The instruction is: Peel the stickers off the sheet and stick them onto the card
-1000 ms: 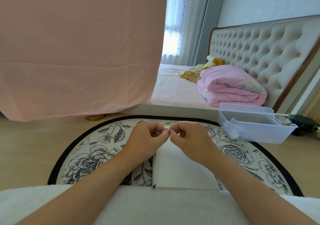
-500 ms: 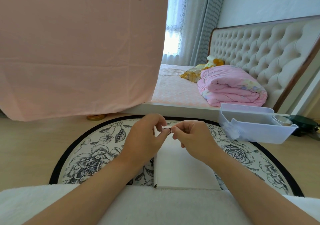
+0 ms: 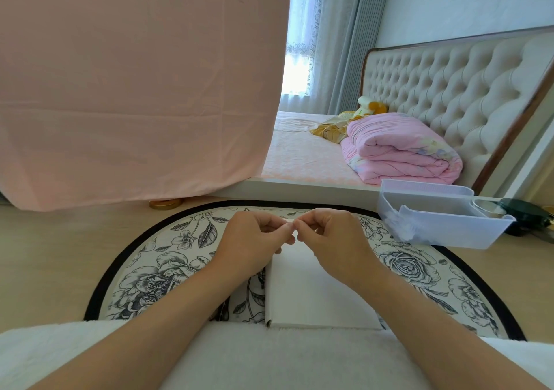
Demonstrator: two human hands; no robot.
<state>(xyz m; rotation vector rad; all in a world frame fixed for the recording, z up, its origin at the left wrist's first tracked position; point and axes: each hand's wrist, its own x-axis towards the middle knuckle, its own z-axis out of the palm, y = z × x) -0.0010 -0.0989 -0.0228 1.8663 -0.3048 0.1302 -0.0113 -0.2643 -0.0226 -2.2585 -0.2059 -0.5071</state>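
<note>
A white card [image 3: 311, 293] lies on the round floral mat [image 3: 168, 272] in front of me, its near edge against the white fabric on my lap. Above the card's far end, my left hand [image 3: 254, 239] and my right hand [image 3: 332, 236] meet fingertip to fingertip. Both have curled fingers and pinch something very small between them at about the point where the thumbs touch; it is too small to make out. A sliver of white sheet [image 3: 289, 219] shows just behind the fingertips.
A clear plastic bin [image 3: 434, 221] sits at the mat's right edge, with dark objects [image 3: 521, 215] beyond it. A bed with a pink folded quilt [image 3: 398, 150] stands behind. A pink cloth [image 3: 135, 84] hangs at left, with a gold lid [image 3: 165, 203] on the floor beneath it.
Half a second ago a small ring-like sticker showed between the fingertips with the left hand raised; now both hands have closed together and hide it.
</note>
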